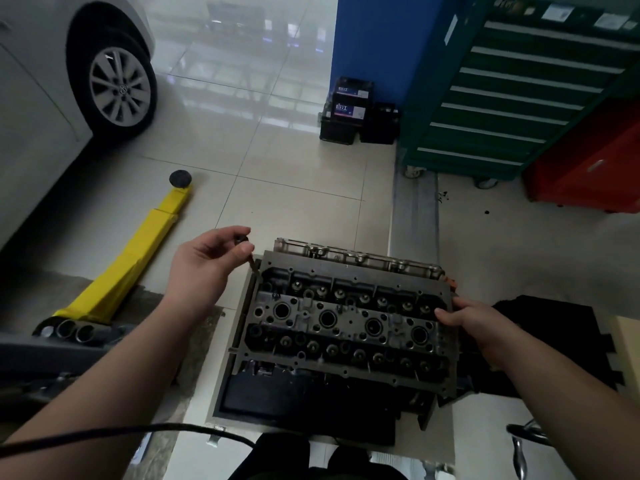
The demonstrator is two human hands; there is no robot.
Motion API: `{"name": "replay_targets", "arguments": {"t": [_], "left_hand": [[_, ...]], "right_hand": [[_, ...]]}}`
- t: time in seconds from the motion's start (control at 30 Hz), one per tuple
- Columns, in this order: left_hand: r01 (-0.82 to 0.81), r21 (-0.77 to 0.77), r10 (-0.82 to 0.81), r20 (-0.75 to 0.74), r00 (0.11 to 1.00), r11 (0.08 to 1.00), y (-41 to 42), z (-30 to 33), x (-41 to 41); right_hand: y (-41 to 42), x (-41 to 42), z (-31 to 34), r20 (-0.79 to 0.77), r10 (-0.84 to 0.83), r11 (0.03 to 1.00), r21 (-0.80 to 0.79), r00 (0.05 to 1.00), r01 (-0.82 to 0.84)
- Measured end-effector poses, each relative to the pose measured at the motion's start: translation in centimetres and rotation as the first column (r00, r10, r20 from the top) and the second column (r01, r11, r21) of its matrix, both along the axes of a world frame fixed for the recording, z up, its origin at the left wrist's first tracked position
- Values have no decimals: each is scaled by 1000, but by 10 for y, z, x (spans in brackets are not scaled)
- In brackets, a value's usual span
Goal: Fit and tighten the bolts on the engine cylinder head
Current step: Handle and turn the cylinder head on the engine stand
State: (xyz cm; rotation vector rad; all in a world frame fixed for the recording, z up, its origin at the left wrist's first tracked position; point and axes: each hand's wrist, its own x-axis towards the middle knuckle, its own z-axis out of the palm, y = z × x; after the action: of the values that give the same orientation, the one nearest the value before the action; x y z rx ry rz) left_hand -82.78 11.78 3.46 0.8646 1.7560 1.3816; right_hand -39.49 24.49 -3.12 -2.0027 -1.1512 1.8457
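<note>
Early stage: left hand (204, 268) pinching bolt (250, 259) over cylinder head (346, 320) far-left corner, not seated. Right hand (474, 322) gripping head's right edge. Other bolts apparently unfitted, tightening left.

Left hand (204, 268) hides the bolt (252, 263) head.

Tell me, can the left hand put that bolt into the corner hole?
Probably yes. The left hand holds the bolt with its tip right at the head's far-left corner, and nothing blocks it.
</note>
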Motion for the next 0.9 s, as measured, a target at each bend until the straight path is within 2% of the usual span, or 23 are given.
{"name": "replay_targets", "arguments": {"t": [0.13,0.23,0.43,0.63,0.8,0.9], "left_hand": [[139,-64,-150,-228,962,988,-5,-16,7],[204,-84,-220,-320,921,975,-8,-27,3],[277,-93,-292,-359,886,956,-4,-28,-6],[249,-77,-260,-223,940,966,-4,-32,-3],[260,-55,-263,-328,907,964,-7,-32,-2],[214,-83,-228,-277,933,973,-10,-34,-3]], "right_hand": [[-1,0,-1,6,-5,1000,7,1000,5],[-2,-2,0,13,-17,1000,8,1000,17],[-3,-2,3,19,-15,1000,15,1000,15],[-5,-2,2,24,-22,1000,21,999,22],[-5,0,1,10,-33,999,-2,999,33],[-5,0,1,15,-32,999,-7,999,32]]}}
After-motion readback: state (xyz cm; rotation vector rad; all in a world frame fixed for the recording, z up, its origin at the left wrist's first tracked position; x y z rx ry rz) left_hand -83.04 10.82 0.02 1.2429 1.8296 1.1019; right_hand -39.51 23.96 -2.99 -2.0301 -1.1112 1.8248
